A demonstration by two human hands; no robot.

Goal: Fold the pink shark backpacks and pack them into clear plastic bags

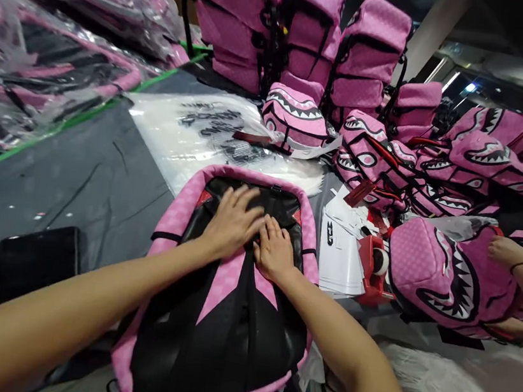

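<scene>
A pink and black backpack lies in front of me with its back panel and shoulder straps facing up. My left hand rests on the upper part of the panel, its fingers spread and slightly blurred. Close beside it, my right hand lies flat on the straps, fingers stretched out. Neither hand grips anything that I can see. Just beyond the backpack's top edge is a pile of clear plastic bags with black print.
Stacked pink backpacks rise at the back. Packed ones in plastic lie at left, near a black phone. To the right are white papers, a red tape dispenser, and a co-worker's hand on a shark-mouth backpack.
</scene>
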